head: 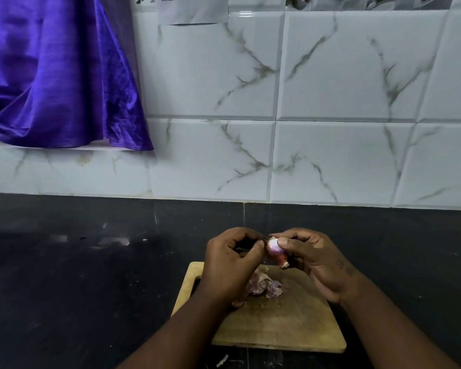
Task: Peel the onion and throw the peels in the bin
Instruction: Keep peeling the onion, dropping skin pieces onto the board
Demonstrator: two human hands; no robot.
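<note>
Half done: right hand (pixel 314 258) fingers pinch the mostly bare onion (pixel 274 249), left hand (pixel 228 265) fingers curl at its tip (hold unclear); peels (pixel 264 286) on cutting board (pixel 280 326), counter's (pixel 91 288) near edge, unbinned.

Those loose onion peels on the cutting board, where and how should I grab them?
Probably from above, scooping round the whole heap of peels at its raised, crumpled middle. They are thin curled flakes lying loose on the flat cutting board, so a single edge would likely lift only one piece.
</note>
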